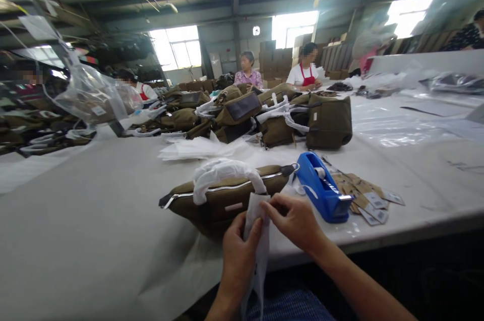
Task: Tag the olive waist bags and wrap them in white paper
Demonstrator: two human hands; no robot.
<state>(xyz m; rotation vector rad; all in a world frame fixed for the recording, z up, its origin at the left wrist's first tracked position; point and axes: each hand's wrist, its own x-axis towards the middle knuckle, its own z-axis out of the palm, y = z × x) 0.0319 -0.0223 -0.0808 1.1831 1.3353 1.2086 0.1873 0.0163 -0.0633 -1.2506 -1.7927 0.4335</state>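
Note:
An olive-brown handbag (223,197) with a silver zip lies on the table in front of me, its handles (227,170) wrapped in white tissue. Below its right end, my left hand (242,245) is closed round a strip of white wrapping paper (257,215), which hangs down past the table edge. My right hand (291,217) pinches the upper right edge of that same strip between thumb and fingers. Whether a strap lies inside the paper cannot be seen. To the right of the bag stands a blue tape dispenser (321,187).
Brown cardboard tags (368,197) lie spread beside the dispenser. Behind the bag are loose white tissue sheets (204,148) and a heap of similar bags (242,109). A clear plastic bag (91,91) hangs at left. Several co-workers (247,71) are across the table.

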